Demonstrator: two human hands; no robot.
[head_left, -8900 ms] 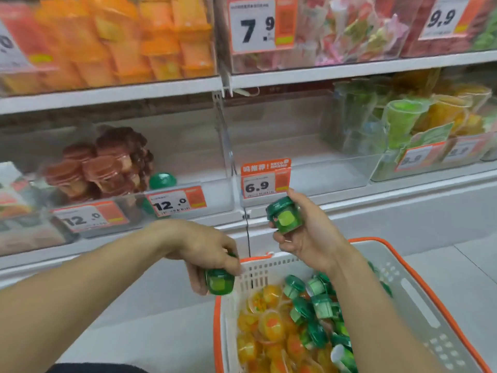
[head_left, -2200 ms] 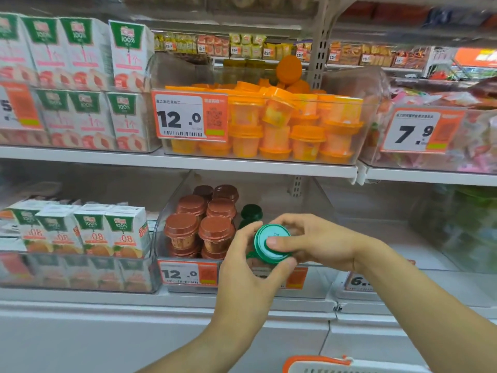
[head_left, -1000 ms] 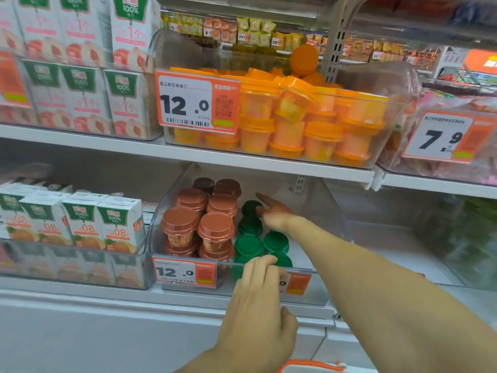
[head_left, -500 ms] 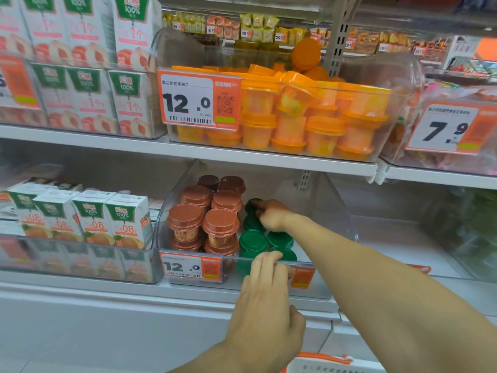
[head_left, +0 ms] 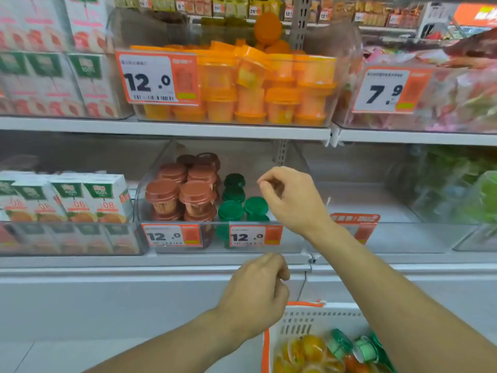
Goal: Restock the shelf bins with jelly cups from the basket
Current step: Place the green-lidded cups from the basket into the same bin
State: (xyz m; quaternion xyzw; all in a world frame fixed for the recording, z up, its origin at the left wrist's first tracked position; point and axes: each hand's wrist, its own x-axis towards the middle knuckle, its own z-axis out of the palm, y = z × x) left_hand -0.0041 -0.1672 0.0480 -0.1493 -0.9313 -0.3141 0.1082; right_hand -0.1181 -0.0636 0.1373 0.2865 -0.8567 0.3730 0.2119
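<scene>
a few green-lidded jelly cups (head_left: 243, 204) already stand in the clear shelf bin (head_left: 293, 238) just left of the right hand (head_left: 291, 199), both it and the left hand (head_left: 258, 293) loosely curled and holding nothing, while many cups wait in the basket (head_left: 309, 317) below them.

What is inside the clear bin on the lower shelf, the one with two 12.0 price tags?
The clear bin holds brown-lidded cups stacked on the left and green-lidded jelly cups beside them. The right hand and the price tags hide part of it.
</scene>
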